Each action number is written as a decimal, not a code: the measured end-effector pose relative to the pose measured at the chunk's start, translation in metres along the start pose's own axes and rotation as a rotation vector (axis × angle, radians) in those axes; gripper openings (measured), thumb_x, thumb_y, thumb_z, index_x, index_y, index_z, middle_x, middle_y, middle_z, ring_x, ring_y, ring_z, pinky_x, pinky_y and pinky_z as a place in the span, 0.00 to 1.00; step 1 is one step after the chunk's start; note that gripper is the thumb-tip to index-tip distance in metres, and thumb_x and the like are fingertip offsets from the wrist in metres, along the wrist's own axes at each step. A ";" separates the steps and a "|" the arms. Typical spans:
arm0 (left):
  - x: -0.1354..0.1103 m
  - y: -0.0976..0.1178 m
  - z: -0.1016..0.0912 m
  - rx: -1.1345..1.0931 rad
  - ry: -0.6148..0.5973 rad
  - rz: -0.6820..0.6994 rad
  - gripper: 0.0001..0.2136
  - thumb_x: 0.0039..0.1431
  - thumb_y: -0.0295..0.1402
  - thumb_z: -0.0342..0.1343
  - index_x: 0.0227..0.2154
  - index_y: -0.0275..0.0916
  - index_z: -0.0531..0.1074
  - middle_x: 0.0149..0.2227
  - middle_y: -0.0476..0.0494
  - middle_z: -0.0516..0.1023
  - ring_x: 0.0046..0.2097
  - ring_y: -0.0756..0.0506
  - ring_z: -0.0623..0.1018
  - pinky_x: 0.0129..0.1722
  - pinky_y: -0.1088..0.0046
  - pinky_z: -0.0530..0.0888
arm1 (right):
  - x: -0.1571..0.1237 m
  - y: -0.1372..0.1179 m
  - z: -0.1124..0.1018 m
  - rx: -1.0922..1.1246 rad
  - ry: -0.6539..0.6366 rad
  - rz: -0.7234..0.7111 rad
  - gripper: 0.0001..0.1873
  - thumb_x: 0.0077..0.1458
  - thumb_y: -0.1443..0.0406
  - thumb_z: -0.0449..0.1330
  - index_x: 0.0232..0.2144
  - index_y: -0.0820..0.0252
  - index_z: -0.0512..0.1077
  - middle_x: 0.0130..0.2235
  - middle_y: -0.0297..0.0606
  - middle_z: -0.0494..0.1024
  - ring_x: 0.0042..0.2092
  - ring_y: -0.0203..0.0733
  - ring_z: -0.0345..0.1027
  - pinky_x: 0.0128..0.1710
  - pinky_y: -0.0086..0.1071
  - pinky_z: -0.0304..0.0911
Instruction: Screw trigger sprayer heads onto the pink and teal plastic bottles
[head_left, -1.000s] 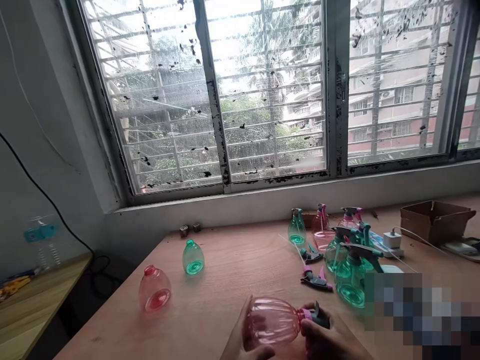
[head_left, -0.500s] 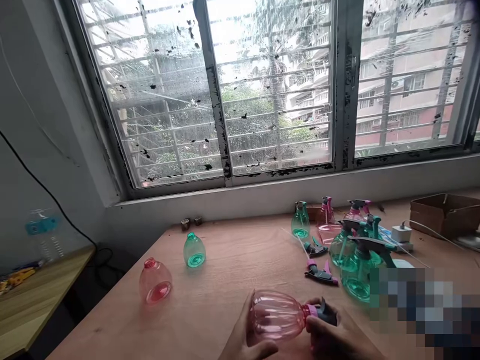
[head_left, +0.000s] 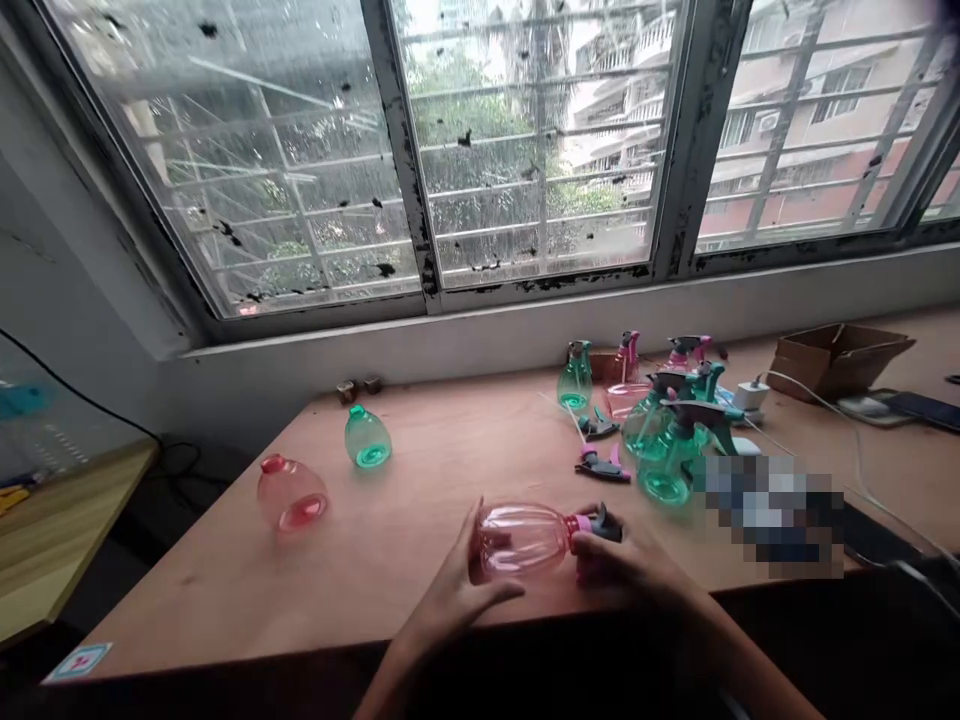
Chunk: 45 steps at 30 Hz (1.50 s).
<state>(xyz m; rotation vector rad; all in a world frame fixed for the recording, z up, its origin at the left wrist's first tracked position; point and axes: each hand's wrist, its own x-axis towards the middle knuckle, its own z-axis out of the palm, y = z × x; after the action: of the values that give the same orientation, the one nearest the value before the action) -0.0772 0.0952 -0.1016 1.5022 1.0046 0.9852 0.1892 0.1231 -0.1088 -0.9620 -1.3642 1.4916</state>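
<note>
A clear pink spray bottle (head_left: 521, 538) lies sideways between my hands, just over the table's near side. My left hand (head_left: 456, 588) cups its base, with the fingers behind and the thumb in front. At the neck, my right hand (head_left: 619, 558) is closed round the dark grey spray head (head_left: 602, 522) with its pink collar; part of the trigger is hidden by the fingers. Two loose spray heads, one with pink parts (head_left: 604, 465) and one with green parts (head_left: 598, 426), lie beyond. To the left stand a headless pink bottle (head_left: 291, 494) and a headless green bottle (head_left: 367, 440).
Several bottles with spray heads, including a green spray bottle (head_left: 665, 470), crowd the right of the wooden table (head_left: 450, 420). Behind them are a white charger (head_left: 751, 395) with its cable and an open cardboard box (head_left: 832, 365). A blurred patch (head_left: 780, 515) hides something at right.
The camera view has tipped downward, so the table sits higher and its near edge shows. Both hands keep their hold on the pink spray bottle, with no clear turn of the spray head.
</note>
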 end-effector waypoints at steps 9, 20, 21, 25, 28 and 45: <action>0.000 0.012 0.004 -0.010 -0.050 0.015 0.51 0.55 0.31 0.67 0.70 0.48 0.34 0.52 0.41 0.74 0.57 0.39 0.74 0.63 0.51 0.62 | -0.004 -0.006 -0.003 -0.021 -0.015 0.001 0.23 0.50 0.52 0.70 0.39 0.63 0.71 0.27 0.36 0.81 0.31 0.45 0.78 0.35 0.39 0.76; 0.000 0.012 0.004 0.056 -0.034 0.005 0.48 0.56 0.33 0.65 0.70 0.45 0.36 0.55 0.37 0.71 0.60 0.38 0.71 0.63 0.52 0.61 | -0.003 -0.005 -0.005 -0.038 -0.016 -0.008 0.23 0.50 0.52 0.70 0.40 0.62 0.72 0.28 0.35 0.81 0.31 0.44 0.78 0.34 0.37 0.75; 0.000 0.012 0.004 0.065 -0.035 0.009 0.49 0.56 0.32 0.65 0.70 0.46 0.35 0.55 0.38 0.72 0.59 0.38 0.71 0.64 0.52 0.60 | -0.003 -0.005 -0.005 -0.034 -0.013 -0.009 0.23 0.50 0.52 0.69 0.40 0.62 0.72 0.28 0.35 0.81 0.31 0.44 0.78 0.34 0.37 0.75; -0.001 0.013 0.004 0.087 -0.037 0.016 0.51 0.56 0.32 0.66 0.70 0.47 0.32 0.51 0.40 0.74 0.58 0.39 0.72 0.64 0.51 0.59 | -0.003 -0.005 -0.005 -0.024 -0.007 -0.005 0.23 0.51 0.53 0.70 0.41 0.62 0.71 0.28 0.35 0.81 0.31 0.44 0.78 0.34 0.37 0.75; -0.002 0.014 0.005 0.086 -0.037 0.006 0.50 0.56 0.33 0.66 0.70 0.45 0.34 0.53 0.38 0.74 0.59 0.37 0.71 0.64 0.50 0.60 | -0.004 -0.005 -0.005 -0.019 -0.002 0.001 0.23 0.50 0.53 0.70 0.41 0.62 0.70 0.28 0.34 0.81 0.31 0.45 0.78 0.35 0.39 0.76; -0.001 0.010 0.003 0.072 -0.020 0.019 0.48 0.56 0.36 0.66 0.70 0.43 0.39 0.59 0.32 0.70 0.61 0.34 0.69 0.63 0.48 0.62 | -0.004 -0.008 -0.002 0.000 0.015 -0.008 0.23 0.49 0.54 0.71 0.40 0.62 0.72 0.28 0.35 0.81 0.29 0.43 0.77 0.33 0.36 0.76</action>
<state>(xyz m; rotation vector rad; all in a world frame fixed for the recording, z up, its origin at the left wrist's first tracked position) -0.0736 0.0918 -0.0922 1.5807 1.0232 0.9540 0.1931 0.1200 -0.1011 -0.9643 -1.3562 1.4754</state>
